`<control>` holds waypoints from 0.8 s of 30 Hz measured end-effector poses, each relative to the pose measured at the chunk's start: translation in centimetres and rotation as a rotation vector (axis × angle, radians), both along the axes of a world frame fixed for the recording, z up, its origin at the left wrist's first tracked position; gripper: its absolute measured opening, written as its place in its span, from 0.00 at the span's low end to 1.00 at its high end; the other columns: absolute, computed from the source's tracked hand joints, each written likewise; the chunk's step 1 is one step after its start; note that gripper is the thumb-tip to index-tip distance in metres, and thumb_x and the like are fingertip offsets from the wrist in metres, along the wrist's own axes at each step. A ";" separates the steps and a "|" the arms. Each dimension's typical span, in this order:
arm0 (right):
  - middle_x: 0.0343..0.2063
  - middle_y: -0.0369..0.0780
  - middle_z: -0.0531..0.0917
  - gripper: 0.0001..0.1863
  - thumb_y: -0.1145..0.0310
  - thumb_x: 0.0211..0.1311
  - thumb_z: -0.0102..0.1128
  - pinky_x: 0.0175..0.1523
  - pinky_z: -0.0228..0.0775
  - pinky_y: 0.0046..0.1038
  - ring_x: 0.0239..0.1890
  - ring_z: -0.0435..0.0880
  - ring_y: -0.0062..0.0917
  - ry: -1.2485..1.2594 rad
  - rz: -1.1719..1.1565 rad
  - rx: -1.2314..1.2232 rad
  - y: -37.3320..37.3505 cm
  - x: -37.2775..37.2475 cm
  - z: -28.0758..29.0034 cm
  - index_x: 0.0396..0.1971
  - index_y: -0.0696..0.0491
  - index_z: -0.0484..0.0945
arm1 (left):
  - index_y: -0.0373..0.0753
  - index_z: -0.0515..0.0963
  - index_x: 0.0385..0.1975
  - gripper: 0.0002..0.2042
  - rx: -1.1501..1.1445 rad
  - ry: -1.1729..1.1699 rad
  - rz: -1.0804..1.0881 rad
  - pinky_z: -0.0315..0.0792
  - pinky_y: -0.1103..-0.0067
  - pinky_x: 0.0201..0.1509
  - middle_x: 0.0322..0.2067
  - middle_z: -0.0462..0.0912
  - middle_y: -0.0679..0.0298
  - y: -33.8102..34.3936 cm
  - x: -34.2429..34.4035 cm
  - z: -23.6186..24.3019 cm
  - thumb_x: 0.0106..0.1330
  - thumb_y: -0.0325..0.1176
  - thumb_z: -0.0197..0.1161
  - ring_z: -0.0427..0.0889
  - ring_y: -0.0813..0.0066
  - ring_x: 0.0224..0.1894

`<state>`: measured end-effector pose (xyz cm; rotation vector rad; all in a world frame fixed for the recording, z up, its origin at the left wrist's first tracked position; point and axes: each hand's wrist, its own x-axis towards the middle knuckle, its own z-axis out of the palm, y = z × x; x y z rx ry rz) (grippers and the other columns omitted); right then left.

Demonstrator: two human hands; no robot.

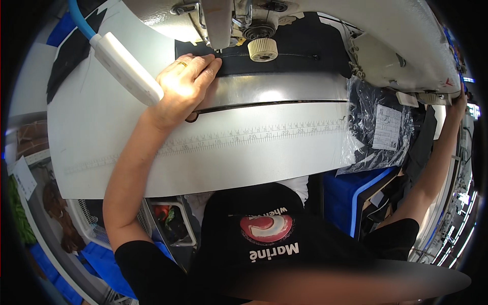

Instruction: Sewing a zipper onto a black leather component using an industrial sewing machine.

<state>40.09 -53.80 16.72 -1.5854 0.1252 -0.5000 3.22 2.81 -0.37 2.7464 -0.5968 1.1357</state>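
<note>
A black fabric piece (300,63) with a zipper (292,54) sewn along it lies under the head of a sewing machine (218,25). My left hand (185,84) presses on this fabric just left of the presser foot, its fingers held together and bent and their tips close to the needle area. A ring shows on one finger. Far off to the right, my right hand (459,103) reaches to the end of the machine, by the pale machine body. Its fingers are mostly hidden at the picture's rim.
A white lamp (127,68) on a blue neck hangs beside my left wrist. The white table (229,168) has a printed ruler scale and a metal plate (274,87). A clear plastic bag (376,127) with black contents lies right, above a blue bin (338,201). Black cloth (73,61) lies far left.
</note>
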 end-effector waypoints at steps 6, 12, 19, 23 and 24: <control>0.53 0.43 0.79 0.18 0.66 0.69 0.52 0.61 0.70 0.38 0.56 0.77 0.35 0.006 -0.006 0.135 -1.0 1.2 0.9 0.55 0.58 0.74 | 0.35 0.82 0.35 0.16 0.005 0.048 0.029 0.77 0.77 0.35 0.32 0.82 0.62 -0.2 -0.3 0.2 0.42 0.23 0.68 0.83 0.67 0.32; 0.53 0.44 0.78 0.19 0.64 0.70 0.51 0.63 0.68 0.36 0.57 0.76 0.34 0.107 -0.006 0.042 -1.1 1.4 1.3 0.55 0.57 0.74 | 0.37 0.81 0.38 0.16 0.047 0.083 0.072 0.79 0.76 0.45 0.38 0.82 0.63 -0.2 -0.5 0.3 0.46 0.27 0.69 0.83 0.70 0.34; 0.53 0.45 0.78 0.20 0.62 0.69 0.52 0.62 0.70 0.37 0.56 0.76 0.35 0.030 0.051 0.101 -2.2 1.6 0.2 0.55 0.58 0.73 | 0.34 0.81 0.37 0.17 0.045 0.038 0.046 0.77 0.76 0.37 0.35 0.82 0.62 -0.4 -0.4 0.2 0.43 0.23 0.67 0.82 0.67 0.32; 0.54 0.46 0.77 0.22 0.59 0.69 0.52 0.62 0.70 0.41 0.57 0.75 0.38 0.020 0.017 0.153 -3.2 2.2 -1.0 0.55 0.59 0.72 | 0.36 0.81 0.38 0.15 0.070 0.080 0.076 0.79 0.77 0.41 0.37 0.82 0.63 -0.3 -0.5 0.3 0.47 0.27 0.68 0.83 0.70 0.33; 0.54 0.46 0.77 0.22 0.59 0.69 0.52 0.62 0.70 0.41 0.57 0.75 0.38 -0.007 0.073 0.138 -3.3 2.1 -1.6 0.55 0.59 0.72 | 0.35 0.81 0.38 0.15 0.051 0.074 0.062 0.79 0.77 0.41 0.37 0.82 0.63 -0.3 -0.5 0.4 0.47 0.27 0.68 0.83 0.70 0.33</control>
